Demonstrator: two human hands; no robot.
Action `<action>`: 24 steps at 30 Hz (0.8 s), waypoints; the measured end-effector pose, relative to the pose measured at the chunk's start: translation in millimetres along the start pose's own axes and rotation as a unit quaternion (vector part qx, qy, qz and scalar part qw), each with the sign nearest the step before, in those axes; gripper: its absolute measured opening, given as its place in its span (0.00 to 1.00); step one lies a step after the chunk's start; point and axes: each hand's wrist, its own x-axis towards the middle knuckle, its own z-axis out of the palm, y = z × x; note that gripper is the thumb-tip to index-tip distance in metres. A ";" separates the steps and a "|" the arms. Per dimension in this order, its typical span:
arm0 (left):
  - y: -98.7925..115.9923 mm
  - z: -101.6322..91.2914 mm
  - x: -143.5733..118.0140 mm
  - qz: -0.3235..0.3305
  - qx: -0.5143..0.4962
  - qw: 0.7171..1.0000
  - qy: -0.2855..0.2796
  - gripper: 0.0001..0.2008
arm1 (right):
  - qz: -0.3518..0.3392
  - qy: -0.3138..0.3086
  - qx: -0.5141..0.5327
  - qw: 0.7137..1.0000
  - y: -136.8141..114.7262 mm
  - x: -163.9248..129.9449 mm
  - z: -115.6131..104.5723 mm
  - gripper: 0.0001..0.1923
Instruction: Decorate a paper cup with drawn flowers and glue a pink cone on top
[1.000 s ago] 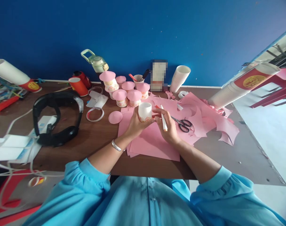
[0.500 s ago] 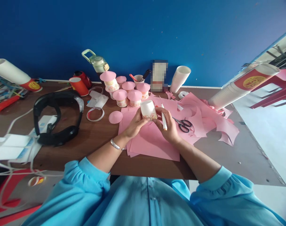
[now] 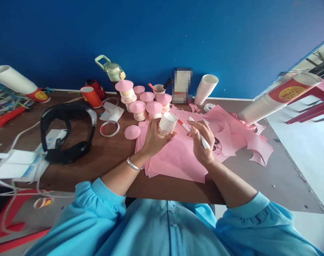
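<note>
A: What does the left hand (image 3: 151, 140) have?

B: A small paper cup (image 3: 166, 124), white with a red flower print. The fingers are closed round its side and it is tilted, mouth up and to the right, held just above the pink paper (image 3: 178, 161).

A: And the right hand (image 3: 201, 144)?

B: It is closed on a white pen (image 3: 196, 132) with a red tip. The tip points left toward the cup but stands apart from it; the pen's back end runs down across the fingers.

A: What lies under the hands?

B: Pink sheets, stacked and fanned on the brown table (image 3: 103, 156). To the right they break into cut scraps (image 3: 247, 138). The right hand covers most of a pair of scissors (image 3: 217, 142); only a dark bit of handle shows.

A: Anything close on the left?

B: A pink paper cone (image 3: 132, 132) lies flat beside the sheets, and past it a ring of clear tape (image 3: 109, 128). Farther left sits a black headset (image 3: 67, 133) with white cables.

A: Behind the cup?

B: A cluster of cups capped with pink cones (image 3: 147, 103), a cup holding pens (image 3: 158, 88), a green-lidded bottle (image 3: 111, 69), an orange cup (image 3: 90, 96), and a stack of white cups (image 3: 206, 89) leaning at the blue wall (image 3: 162, 32).
</note>
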 end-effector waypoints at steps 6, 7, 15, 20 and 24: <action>4.2 0.6 -2.4 -0.065 -0.128 0.986 -0.082 0.21 | -0.055 -0.018 -0.056 0.997 -16.0 -5.2 -3.7 0.07; 3.6 0.8 -2.7 -0.061 -0.129 0.986 -0.084 0.21 | -0.094 -0.026 -0.061 0.993 -17.9 -5.3 -3.3 0.06; 3.4 0.8 -4.4 -0.038 -0.106 0.990 -0.088 0.19 | -0.211 -0.038 -0.085 0.973 -19.3 -2.3 2.3 0.15; 7.2 1.2 -5.1 -0.034 -0.098 0.990 -0.094 0.20 | -0.216 -0.040 -0.098 0.971 -21.2 -1.6 2.3 0.14; 5.5 2.2 -5.5 -0.030 -0.094 0.990 -0.097 0.21 | -0.222 -0.044 -0.105 0.968 -20.8 -1.9 1.9 0.14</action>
